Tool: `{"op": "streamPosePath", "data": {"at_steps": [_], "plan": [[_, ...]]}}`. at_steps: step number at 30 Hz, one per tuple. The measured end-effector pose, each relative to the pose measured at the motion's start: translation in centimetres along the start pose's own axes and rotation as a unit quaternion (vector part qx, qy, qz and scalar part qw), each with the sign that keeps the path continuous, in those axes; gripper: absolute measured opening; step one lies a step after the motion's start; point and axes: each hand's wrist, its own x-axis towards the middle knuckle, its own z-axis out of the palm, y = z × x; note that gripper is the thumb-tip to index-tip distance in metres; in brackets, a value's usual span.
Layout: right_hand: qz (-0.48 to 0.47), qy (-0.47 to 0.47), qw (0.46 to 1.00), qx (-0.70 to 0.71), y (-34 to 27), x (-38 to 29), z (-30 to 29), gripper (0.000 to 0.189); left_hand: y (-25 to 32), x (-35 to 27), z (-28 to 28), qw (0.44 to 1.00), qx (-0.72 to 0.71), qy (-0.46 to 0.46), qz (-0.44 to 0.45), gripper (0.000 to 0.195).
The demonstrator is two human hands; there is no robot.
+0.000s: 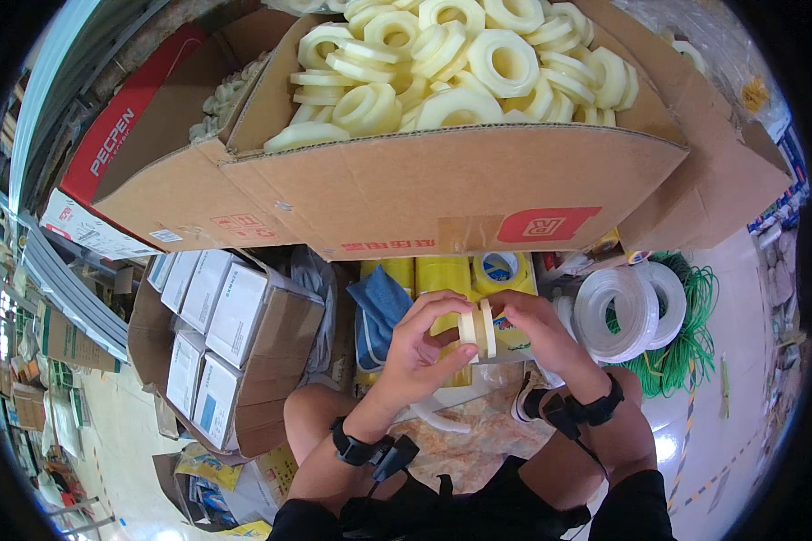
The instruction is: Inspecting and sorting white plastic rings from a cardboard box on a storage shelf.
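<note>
A cream plastic flanged fitting (469, 328) with a ring (489, 330) on its right side is held up in front of my knees. My left hand (427, 348) grips the fitting from the left, fingers over the top and thumb below. On the other side, my right hand (540, 331) has its fingertips at the ring's upper edge; how firmly they hold it is partly hidden. Beyond both hands stands an open cardboard box (392, 193), heaped with similar cream plastic rings and octagonal nuts (504, 62).
At left, a carton (271, 368) holds several white boxes (237, 314). Yellow tape rolls (442, 277) and a blue cloth (379, 314) lie below the big box. White coils (616, 314) and green cord (683, 338) sit at right. A red box (128, 122) stands at upper left.
</note>
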Motion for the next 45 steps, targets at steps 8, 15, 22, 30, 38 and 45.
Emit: {"op": "streamPosePath", "data": {"at_steps": [8,15,22,30,38,45], "plan": [[0.029,-0.002,0.996,0.087,0.3,0.1,0.1,0.034,-0.2,-0.1,0.0,1.000,-0.004,0.003,0.000,0.045],[0.000,-0.002,0.999,0.049,-0.7,-0.3,0.3,0.031,-0.1,0.0,0.1,1.000,0.022,0.006,0.020,0.043],[-0.238,-0.009,0.956,-0.172,-2.5,-0.3,0.5,0.044,-0.6,-0.1,-0.7,0.958,-0.185,0.048,-0.214,0.038],[0.023,0.025,0.995,-0.092,-3.4,-0.8,0.9,0.044,-0.1,0.1,0.1,0.997,0.073,0.021,-0.020,0.035],[-0.324,0.042,0.897,-0.298,-1.5,-0.5,1.4,0.042,-0.4,0.5,-0.6,0.946,-0.171,0.089,-0.262,0.029],[0.031,0.014,0.978,0.204,-0.7,-0.4,1.9,0.042,0.3,0.5,-0.2,0.989,0.122,0.001,0.086,0.028]]}}
